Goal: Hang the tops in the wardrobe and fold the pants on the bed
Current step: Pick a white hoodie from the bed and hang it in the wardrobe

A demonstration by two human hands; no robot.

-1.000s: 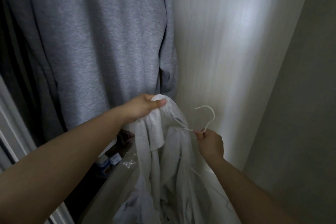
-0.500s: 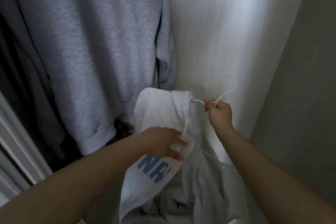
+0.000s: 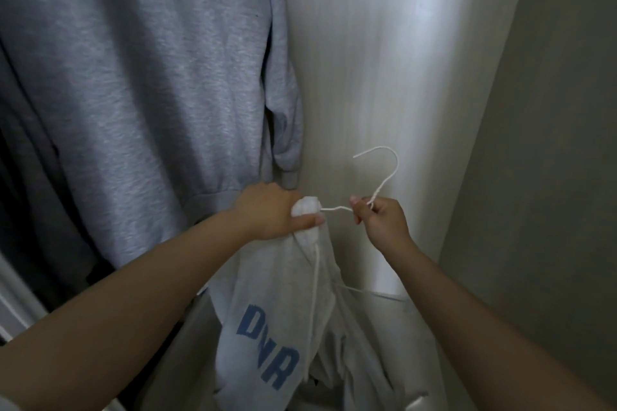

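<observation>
Top point(image 3: 273, 320) beside hanging grey sweatshirt point(image 3: 140, 83)

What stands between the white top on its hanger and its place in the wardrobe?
The hanging grey sweatshirt fills the space up and left of the white top. The rail is out of view. Both hands already hold it: left hand, right hand on the hanger.

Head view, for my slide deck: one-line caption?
Left hand grips pale printed top while right hand pinches white wire hanger beside hung grey sweatshirt.
</observation>
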